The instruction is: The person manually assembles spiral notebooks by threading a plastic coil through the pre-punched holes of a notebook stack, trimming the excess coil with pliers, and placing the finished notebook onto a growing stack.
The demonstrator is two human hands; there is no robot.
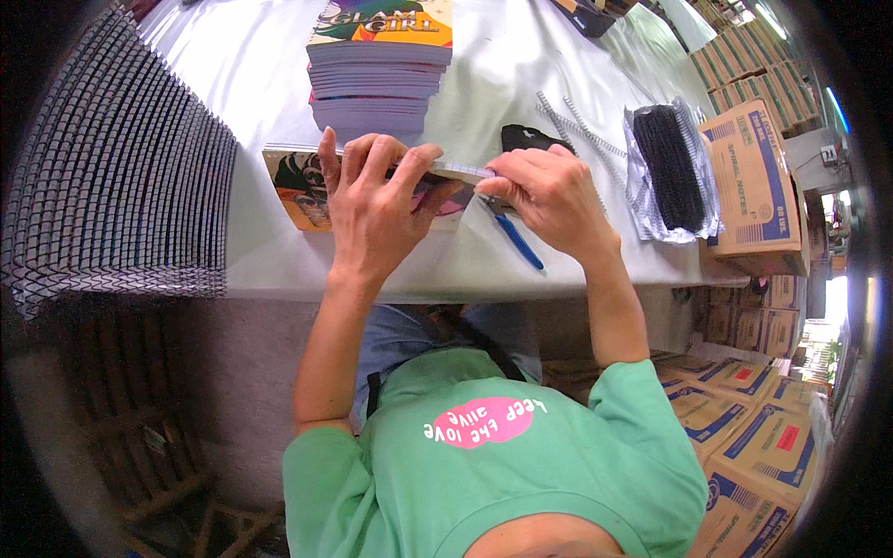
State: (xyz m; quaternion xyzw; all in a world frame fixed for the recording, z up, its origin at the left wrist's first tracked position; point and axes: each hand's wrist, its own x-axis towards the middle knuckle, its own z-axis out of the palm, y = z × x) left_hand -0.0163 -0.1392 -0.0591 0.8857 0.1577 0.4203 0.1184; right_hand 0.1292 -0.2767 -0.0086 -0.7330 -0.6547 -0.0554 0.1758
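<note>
A notebook [299,191] with a colourful printed cover lies on the white-covered table in front of me. My left hand [377,191] is closed over its far edge, fingers bent on top and thumb toward the near side. At the notebook's right end, my right hand [553,193] pinches the end of a thin pale strip along that edge, which looks like a spiral coil [462,170]. Cutting pliers with blue handles [518,244] lie just below my right hand. A black item [530,138], partly hidden by that hand, rests behind it.
Beyond the notebook rises a stack of similar notebooks [377,79]. Tall piles of wire-bound notebooks [121,177] fill the table's left. Loose spiral coils [577,124], a plastic bag of black coils [676,167] and a cardboard box [752,186] occupy the right. More boxes [744,418] stand lower right.
</note>
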